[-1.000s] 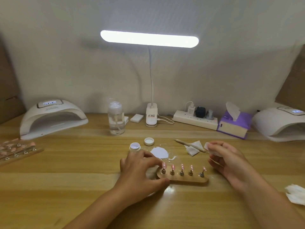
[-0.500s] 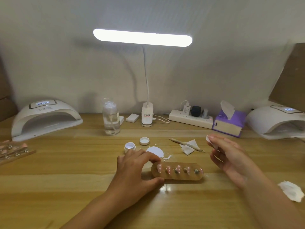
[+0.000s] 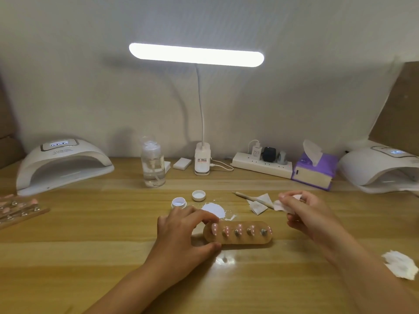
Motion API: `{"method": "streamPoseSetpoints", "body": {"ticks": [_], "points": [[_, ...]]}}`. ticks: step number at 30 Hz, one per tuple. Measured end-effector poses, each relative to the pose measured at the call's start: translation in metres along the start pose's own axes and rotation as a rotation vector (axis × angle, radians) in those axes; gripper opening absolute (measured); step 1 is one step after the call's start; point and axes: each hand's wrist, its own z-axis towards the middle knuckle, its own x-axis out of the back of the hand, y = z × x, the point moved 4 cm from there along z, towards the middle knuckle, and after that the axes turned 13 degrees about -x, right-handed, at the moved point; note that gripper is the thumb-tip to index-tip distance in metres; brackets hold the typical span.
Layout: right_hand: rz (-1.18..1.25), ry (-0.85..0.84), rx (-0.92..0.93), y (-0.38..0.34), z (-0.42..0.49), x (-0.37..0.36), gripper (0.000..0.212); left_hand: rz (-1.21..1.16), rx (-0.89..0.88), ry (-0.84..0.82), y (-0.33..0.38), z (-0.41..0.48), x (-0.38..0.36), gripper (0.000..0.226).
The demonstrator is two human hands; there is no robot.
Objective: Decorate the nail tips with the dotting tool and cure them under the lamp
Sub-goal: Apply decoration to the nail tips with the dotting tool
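Note:
A wooden holder (image 3: 244,240) carries several pink nail tips (image 3: 239,228) with white dots and is tipped back so the tips face me. My left hand (image 3: 183,234) grips the holder's left end between thumb and fingers. My right hand (image 3: 310,216), to the right of the holder, pinches a small white wipe (image 3: 282,206). The dotting tool (image 3: 251,197) lies on the table behind the holder, resting on a folded wipe (image 3: 258,203). A white blob of gel (image 3: 213,210) sits on a clear palette, with an open jar (image 3: 179,202) and its lid (image 3: 198,195) beside it. One curing lamp (image 3: 61,164) stands at the far left, another curing lamp (image 3: 381,168) at the far right.
A desk lamp (image 3: 202,159), pump bottle (image 3: 153,166), power strip (image 3: 260,166) and purple tissue box (image 3: 314,171) line the back of the wooden table (image 3: 90,234). Another nail holder (image 3: 20,209) lies at the left edge. A crumpled wipe (image 3: 400,264) lies at the right.
My left hand has tilted the holder back, so the nail tips turned from upright to facing me. My right hand moved slightly away to the right with the wipe.

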Motion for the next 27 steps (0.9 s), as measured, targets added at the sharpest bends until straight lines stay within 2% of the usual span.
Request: {"method": "streamPoseSetpoints", "body": {"ticks": [3,7,11,14,17,23,27], "points": [[-0.059,0.020,0.024,0.001,0.004,0.001,0.025,-0.003,-0.009,-0.021,0.000,0.000,-0.001,0.036],[-0.055,-0.068,0.003,-0.002,0.004,-0.001,0.014,-0.025,-0.018,-0.024,0.001,0.000,-0.002,0.042],[-0.075,-0.127,0.102,-0.008,-0.001,0.006,0.019,-0.043,-0.018,-0.033,0.001,0.001,-0.004,0.043],[-0.021,-0.074,0.147,-0.010,-0.003,0.009,0.009,-0.043,-0.011,-0.029,-0.001,0.001,-0.003,0.038],[-0.114,0.039,0.208,-0.013,0.001,0.004,0.005,-0.058,-0.008,-0.024,-0.004,0.001,-0.002,0.040],[-0.292,-0.008,0.227,-0.034,0.022,-0.019,0.016,-0.066,-0.031,-0.022,-0.003,0.000,-0.002,0.042],[-0.522,0.025,0.256,-0.052,0.044,-0.035,0.003,-0.029,-0.054,-0.004,-0.004,-0.001,0.001,0.038]]}}
